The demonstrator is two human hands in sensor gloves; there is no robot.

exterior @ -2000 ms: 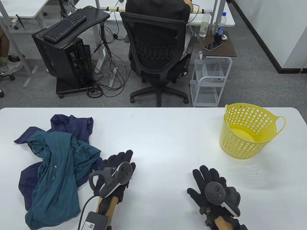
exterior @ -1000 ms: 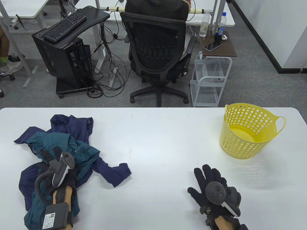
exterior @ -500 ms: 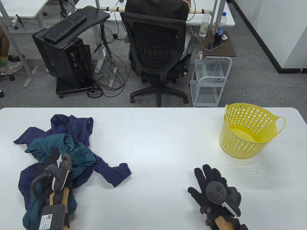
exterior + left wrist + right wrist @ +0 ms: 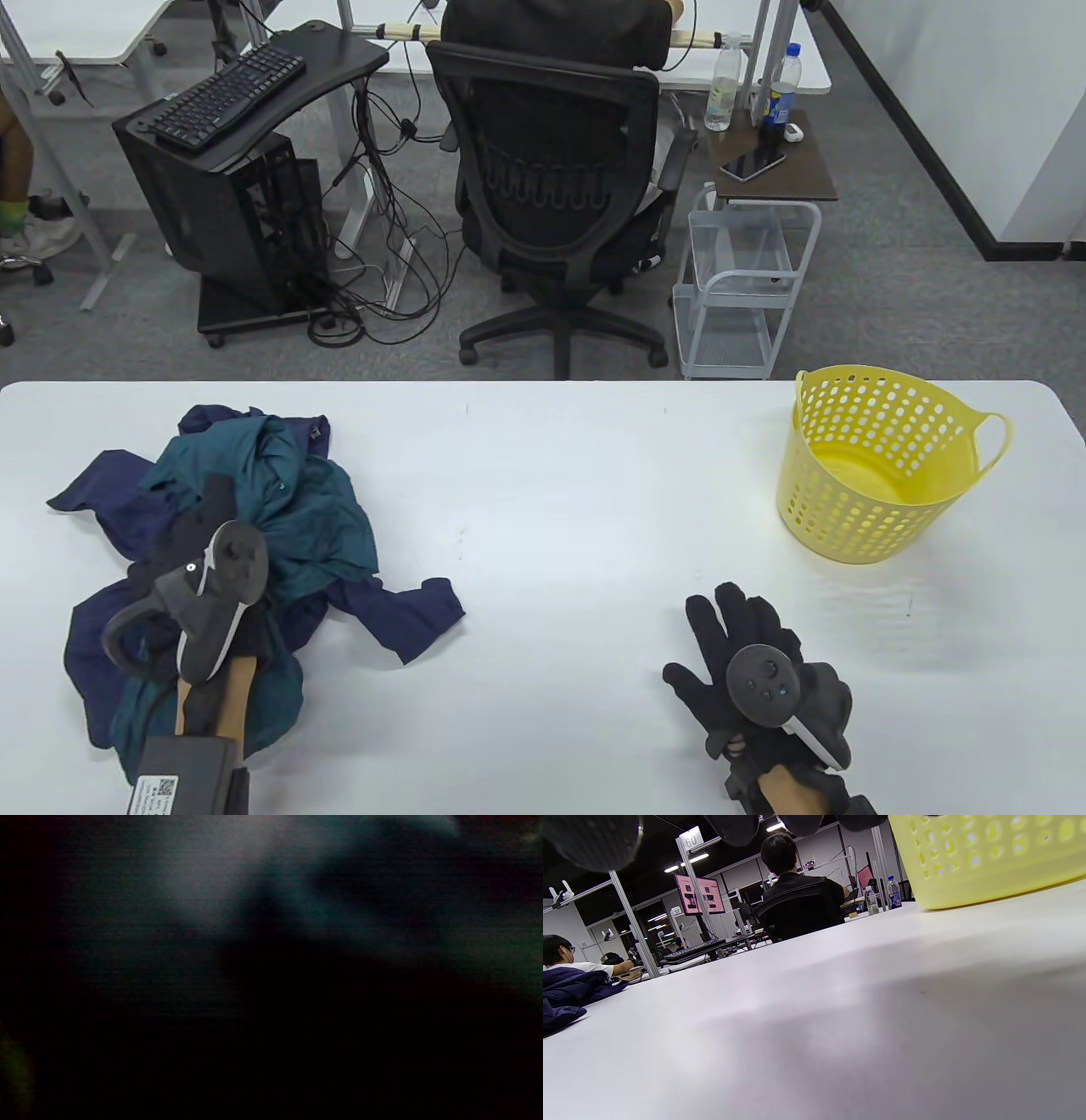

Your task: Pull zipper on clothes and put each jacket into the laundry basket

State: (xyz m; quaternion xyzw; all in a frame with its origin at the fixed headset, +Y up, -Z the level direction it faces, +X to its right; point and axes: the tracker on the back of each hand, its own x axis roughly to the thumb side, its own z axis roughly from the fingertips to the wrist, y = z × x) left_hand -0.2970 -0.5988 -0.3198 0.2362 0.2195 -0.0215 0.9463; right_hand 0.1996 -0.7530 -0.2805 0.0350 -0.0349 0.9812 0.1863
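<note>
A teal jacket lies bunched on top of a navy jacket at the table's left. My left hand is in the pile and grips a fold of the teal jacket; most of its fingers are hidden under the tracker and cloth. The left wrist view is dark and blurred, filled with teal fabric. My right hand rests flat on the table near the front edge, fingers spread, holding nothing. The yellow laundry basket stands empty at the right; its wall shows in the right wrist view.
The white table ends at its far edge just beyond the jackets and the basket. Behind it are an occupied office chair, a wire cart and a computer stand with a keyboard.
My left hand moved from the table's middle onto the pile, took hold of the teal jacket and pulled it up and toward the far edge, uncovering a navy sleeve. The right hand stayed still.
</note>
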